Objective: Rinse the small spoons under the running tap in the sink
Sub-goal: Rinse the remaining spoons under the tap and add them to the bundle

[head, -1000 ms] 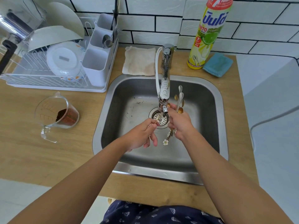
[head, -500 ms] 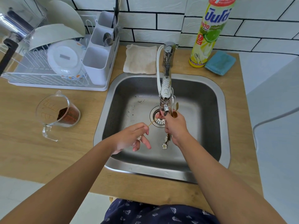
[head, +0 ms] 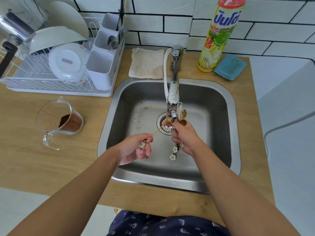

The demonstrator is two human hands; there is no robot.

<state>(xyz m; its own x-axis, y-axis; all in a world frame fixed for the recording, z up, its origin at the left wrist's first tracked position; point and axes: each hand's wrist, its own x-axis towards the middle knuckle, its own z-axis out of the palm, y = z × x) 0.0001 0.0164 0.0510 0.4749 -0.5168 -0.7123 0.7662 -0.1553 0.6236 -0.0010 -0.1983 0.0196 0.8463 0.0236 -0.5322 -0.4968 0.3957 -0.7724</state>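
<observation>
The left hand (head: 134,149), nearest to the person at about 7 o'clock in the shiny steel sink (head: 219,92), pinches one thin gold spoon with a white flower on its end (head: 157,130). A second ago this hand was up close to the right hand. Now it has pulled back toward 8 o'clock, and the single spoon stretches out long, with its little bowl pointing up to 1 o'clock, right under the silver tap spout (head: 173,106).

The right hand (head: 185,137), a bit farther in at the middle of the sink, is closed around a bunch of small gold and white spoons with flower ends (head: 175,150). The flower ends hang down toward 6 o'clock and the bowls stick up at 12 o'clock, beside the spout. This bunch has come lower and closer to the tap than before.

I think this means one spoon is now apart from the others and getting its own rinse, and the rest wait for a turn. I cannot see the water clearly.

Farther off at 9 o'clock, on the wooden bench (head: 25,159), stands a clear plastic measuring cup with brown powder (head: 59,120).
</observation>
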